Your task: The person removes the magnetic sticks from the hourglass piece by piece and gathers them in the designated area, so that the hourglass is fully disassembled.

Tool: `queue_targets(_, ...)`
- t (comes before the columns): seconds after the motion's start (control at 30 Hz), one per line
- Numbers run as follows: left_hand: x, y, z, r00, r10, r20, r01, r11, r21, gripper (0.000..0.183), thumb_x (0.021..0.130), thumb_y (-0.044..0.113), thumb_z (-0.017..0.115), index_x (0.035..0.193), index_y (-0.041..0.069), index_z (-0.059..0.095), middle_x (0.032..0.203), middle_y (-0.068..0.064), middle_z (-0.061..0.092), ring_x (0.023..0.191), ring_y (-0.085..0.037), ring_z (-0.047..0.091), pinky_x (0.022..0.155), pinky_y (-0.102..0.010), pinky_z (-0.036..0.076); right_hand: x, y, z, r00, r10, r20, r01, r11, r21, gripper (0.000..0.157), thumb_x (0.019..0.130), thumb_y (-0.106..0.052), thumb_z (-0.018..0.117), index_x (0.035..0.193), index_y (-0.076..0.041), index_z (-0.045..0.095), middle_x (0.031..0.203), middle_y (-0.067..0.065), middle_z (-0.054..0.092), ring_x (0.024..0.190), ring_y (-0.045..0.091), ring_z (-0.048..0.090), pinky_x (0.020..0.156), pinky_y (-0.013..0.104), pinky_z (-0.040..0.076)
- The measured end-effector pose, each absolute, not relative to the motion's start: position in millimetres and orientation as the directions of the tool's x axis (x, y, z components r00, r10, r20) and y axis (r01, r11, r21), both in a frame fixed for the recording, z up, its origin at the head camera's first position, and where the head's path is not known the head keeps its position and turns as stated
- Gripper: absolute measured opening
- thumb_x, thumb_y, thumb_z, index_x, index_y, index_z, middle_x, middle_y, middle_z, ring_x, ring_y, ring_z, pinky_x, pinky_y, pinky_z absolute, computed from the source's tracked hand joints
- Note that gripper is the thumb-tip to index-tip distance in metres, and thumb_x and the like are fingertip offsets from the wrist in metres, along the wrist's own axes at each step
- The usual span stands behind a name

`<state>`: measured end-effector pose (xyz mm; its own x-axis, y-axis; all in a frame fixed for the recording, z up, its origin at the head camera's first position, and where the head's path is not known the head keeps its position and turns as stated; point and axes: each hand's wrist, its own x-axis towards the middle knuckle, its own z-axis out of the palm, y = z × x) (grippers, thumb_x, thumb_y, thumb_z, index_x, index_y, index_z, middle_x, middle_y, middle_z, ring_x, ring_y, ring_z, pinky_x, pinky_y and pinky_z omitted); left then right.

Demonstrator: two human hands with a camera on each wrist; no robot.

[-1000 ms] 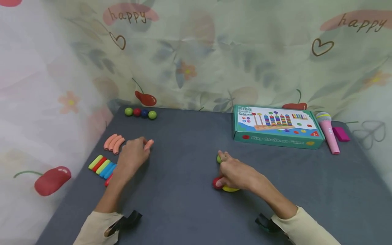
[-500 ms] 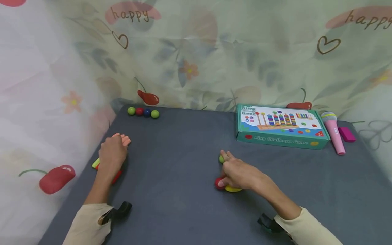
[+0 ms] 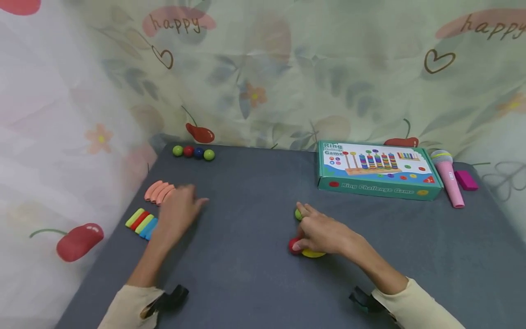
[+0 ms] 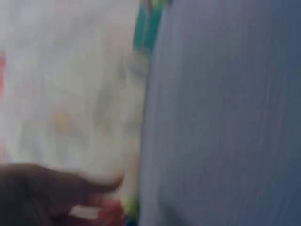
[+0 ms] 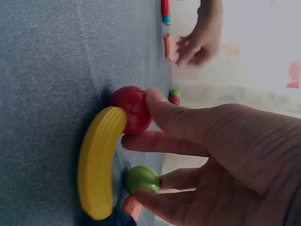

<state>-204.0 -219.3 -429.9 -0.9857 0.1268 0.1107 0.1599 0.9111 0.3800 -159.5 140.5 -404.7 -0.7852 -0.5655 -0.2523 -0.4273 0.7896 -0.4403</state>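
Note:
My right hand [image 3: 322,230] pinches a red ball [image 5: 130,109] between thumb and index finger, low over the grey table. Its other fingers touch a small green ball [image 5: 142,179]. A yellow toy banana [image 5: 99,162] lies against the red ball, partly under the hand in the head view. My left hand [image 3: 177,214] hovers at the left with its thumb out and fingers loosely bent; nothing shows in its grasp. It partly covers several curved salmon-coloured pieces [image 3: 156,191]. Beside its wrist lies a row of coloured bars [image 3: 141,221]. The left wrist view is blurred.
A green Ring Challenge Game box [image 3: 376,171] stands at the back right, with a pink toy microphone [image 3: 449,180] and a magenta block [image 3: 466,180] beyond it. Several small balls [image 3: 198,152] line the back left edge. A patterned cloth [image 3: 263,68] hangs behind the table.
My left hand swung left over the coloured bars and salmon pieces, then came back right, uncovering most of them. My right hand stayed at the red ball. The head view shifted slightly.

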Motion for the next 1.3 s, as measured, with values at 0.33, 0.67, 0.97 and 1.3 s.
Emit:
queue_targets(0.33,-159.0,-70.8,-438.1,-0.685,0.724,-0.079,0.571,0.602,0.559,0.046,0.091,0.038,0.081,0.127,0.013,0.065,0.097,-0.001,0.067,0.073,-0.004,0.054,0.066,-0.019,0.046,-160.7,152.5,-415.2,-0.781,-0.612,-0.121,-0.499,0.729,-0.468,0.036,0.094,-0.031,0.079,0.12,-0.008,0.073,0.167,0.032,0.03,0.15,0.053,0.04,0.11,0.061,0.048)
queue_targets(0.67,-154.0,-53.1,-443.6,-0.681,0.73,-0.062,0.613,0.613,0.498,0.031,0.097,0.03,0.076,0.125,0.017,0.07,0.105,-0.001,0.067,0.08,-0.006,0.055,0.07,-0.016,0.048,-152.2,165.0,-411.7,-0.823,-0.568,-0.023,-0.506,0.75,-0.425,0.047,0.09,-0.024,0.083,0.13,-0.005,0.067,0.138,0.019,0.058,0.123,0.036,0.058,0.098,0.051,0.055)
queue_targets(0.97,-153.4,-44.5,-441.1,-0.691,0.718,-0.083,0.618,0.646,0.447,0.031,0.096,0.023,0.075,0.125,0.012,0.072,0.095,-0.003,0.063,0.069,-0.006,0.05,0.061,-0.015,0.044,-139.3,169.1,-420.6,-0.711,-0.703,0.021,-0.661,0.658,-0.362,0.015,0.084,-0.022,0.089,0.089,-0.013,0.078,0.083,-0.006,0.067,0.081,0.007,0.06,0.083,0.031,0.057)
queue_targets(1.3,-159.6,-44.8,-442.0,-0.679,0.731,-0.06,0.617,0.613,0.494,0.026,0.094,0.018,0.075,0.119,0.01,0.075,0.086,-0.004,0.062,0.067,-0.008,0.046,0.056,-0.017,0.038,-138.4,164.3,-430.0,-0.709,-0.701,0.075,-0.686,0.66,-0.306,0.012,0.08,-0.011,0.09,0.08,-0.011,0.078,0.073,-0.006,0.065,0.072,0.005,0.054,0.072,0.024,0.052)
